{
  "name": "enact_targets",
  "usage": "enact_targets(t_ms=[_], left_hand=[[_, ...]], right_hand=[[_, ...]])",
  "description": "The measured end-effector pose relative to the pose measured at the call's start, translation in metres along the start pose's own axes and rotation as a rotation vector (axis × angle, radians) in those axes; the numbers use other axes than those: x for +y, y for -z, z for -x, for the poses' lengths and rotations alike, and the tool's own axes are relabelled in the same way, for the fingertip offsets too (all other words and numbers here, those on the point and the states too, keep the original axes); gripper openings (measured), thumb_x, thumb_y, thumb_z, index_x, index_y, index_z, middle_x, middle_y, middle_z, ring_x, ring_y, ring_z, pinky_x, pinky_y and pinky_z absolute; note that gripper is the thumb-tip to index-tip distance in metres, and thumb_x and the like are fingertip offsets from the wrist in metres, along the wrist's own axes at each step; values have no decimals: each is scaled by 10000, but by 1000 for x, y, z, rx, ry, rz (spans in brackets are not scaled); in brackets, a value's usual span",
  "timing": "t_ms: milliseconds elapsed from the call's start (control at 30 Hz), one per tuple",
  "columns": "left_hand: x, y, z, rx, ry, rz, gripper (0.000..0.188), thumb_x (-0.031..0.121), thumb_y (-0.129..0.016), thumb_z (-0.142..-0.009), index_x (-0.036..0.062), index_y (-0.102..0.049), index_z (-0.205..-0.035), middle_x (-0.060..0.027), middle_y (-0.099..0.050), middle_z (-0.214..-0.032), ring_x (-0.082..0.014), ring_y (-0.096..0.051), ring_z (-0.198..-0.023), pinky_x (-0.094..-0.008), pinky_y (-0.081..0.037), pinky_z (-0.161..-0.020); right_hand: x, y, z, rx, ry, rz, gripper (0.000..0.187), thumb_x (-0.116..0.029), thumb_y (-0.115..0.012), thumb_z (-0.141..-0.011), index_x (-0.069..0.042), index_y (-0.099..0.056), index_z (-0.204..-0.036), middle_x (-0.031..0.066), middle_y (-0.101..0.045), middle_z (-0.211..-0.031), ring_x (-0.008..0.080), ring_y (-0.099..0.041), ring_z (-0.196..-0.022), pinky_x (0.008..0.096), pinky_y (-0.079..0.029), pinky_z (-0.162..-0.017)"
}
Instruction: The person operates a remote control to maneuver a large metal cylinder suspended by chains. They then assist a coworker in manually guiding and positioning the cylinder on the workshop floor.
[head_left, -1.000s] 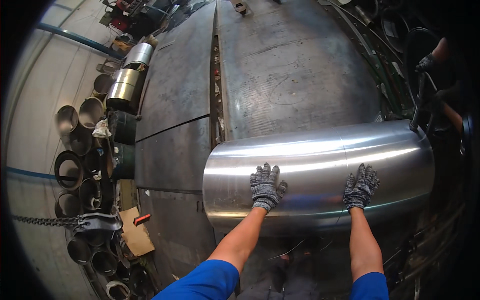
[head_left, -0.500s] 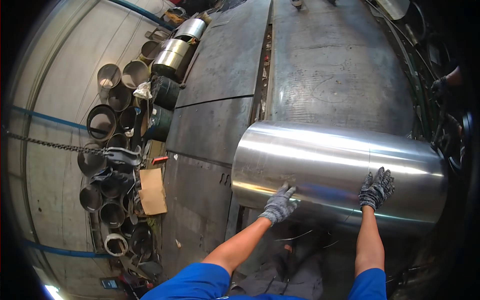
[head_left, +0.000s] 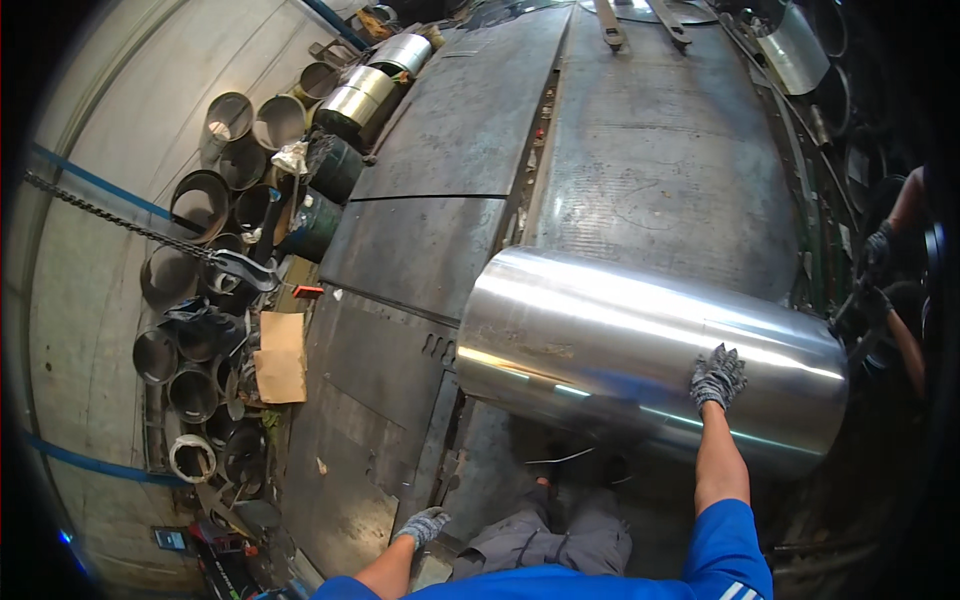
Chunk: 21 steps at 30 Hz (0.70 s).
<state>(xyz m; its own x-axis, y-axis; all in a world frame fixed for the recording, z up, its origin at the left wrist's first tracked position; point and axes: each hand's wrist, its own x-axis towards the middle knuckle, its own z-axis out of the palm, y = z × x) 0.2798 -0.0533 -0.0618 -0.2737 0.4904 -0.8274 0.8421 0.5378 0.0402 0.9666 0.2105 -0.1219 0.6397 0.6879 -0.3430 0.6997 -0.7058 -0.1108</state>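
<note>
A large shiny sheet-metal cylinder (head_left: 600, 325) lies on its side across the steel floor plates in front of me. My right hand (head_left: 718, 378), in a grey knitted glove, rests flat on its upper surface with the fingers spread. Apart from the cylinder, low on the left, my left hand (head_left: 424, 525) hangs beside my leg. It wears a similar glove, its fingers look loosely stretched, and nothing shows in it. At the cylinder's right end a co-worker's gloved hand (head_left: 879, 248) is near the rim; what it does there is too dark to tell.
Dark steel plates (head_left: 430, 240) cover the floor, with a debris-filled gap (head_left: 540, 135) between them. Along the left wall stand several stacked pipe pieces (head_left: 193, 395), a hanging chain hook (head_left: 245, 270) and cardboard (head_left: 281, 358). Two forklift tines (head_left: 668, 22) lie at the far end.
My left hand has come off the cylinder and dropped down to the left. My right hand stays on the metal. The view has shifted, and more of the co-worker's arms shows.
</note>
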Motion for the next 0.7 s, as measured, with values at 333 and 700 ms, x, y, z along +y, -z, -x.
enact_targets(t_ms=[333,700], left_hand=[[103,38,3,0,-290,441,426,276,-598,-951,35,-557,-1301,-105,-657,-1179,-181,-605,-1081,-295,-445,-964],[91,88,-7,-31,-251,320,391,225,-548,-981,10,-534,-1306,-105,-633,-1209,-177,-591,-1084,-296,-435,-983]], right_hand=[[33,24,3,-405,90,16,825,-568,-463,-894,-103,-208,-1526,191,-151,-1584,314,-149,-1474,443,-152,-1196],[8,42,35,-489,-244,-87,877,-663,-537,-848,-370,-76,-1533,48,49,-1616,491,4,-1438,706,-282,-1053]])
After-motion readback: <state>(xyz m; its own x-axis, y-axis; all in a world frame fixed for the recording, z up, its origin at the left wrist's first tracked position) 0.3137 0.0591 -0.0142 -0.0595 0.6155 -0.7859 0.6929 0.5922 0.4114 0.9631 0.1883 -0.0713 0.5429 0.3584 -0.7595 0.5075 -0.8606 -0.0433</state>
